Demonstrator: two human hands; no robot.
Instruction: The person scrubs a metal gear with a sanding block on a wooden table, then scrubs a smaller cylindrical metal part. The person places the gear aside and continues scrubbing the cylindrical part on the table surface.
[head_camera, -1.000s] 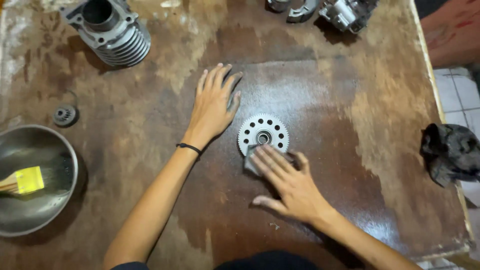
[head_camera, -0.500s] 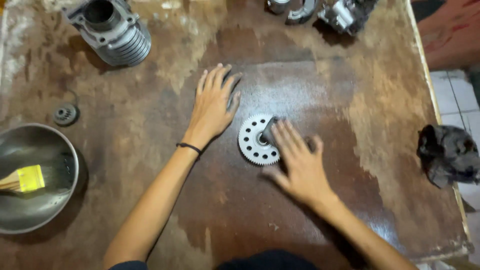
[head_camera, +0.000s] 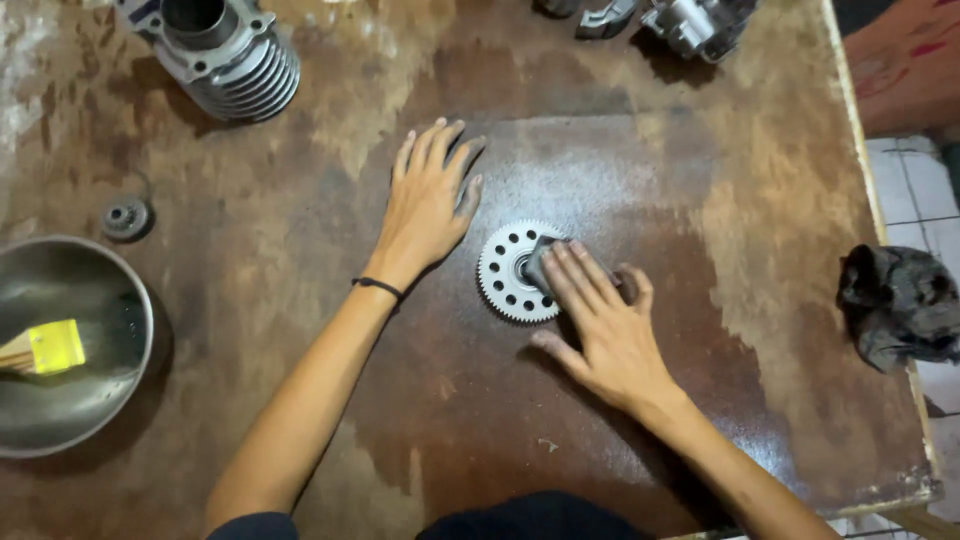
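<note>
A silver toothed gear with a ring of round holes lies flat in the middle of the worn brown table. My right hand presses a small grey abrasive sheet onto the gear's right half, fingers flat on top. My left hand rests palm down on the table just left of the gear, fingers spread, holding nothing. A black band circles my left wrist.
A finned metal cylinder stands at the back left. A small dark gear lies near a steel bowl holding a yellow-banded brush. Engine parts sit at the back. A dark rag hangs at the table's right edge.
My right hand moved the grey sheet from the gear's lower edge up and across to its right half. The left hand has stayed flat in place.
</note>
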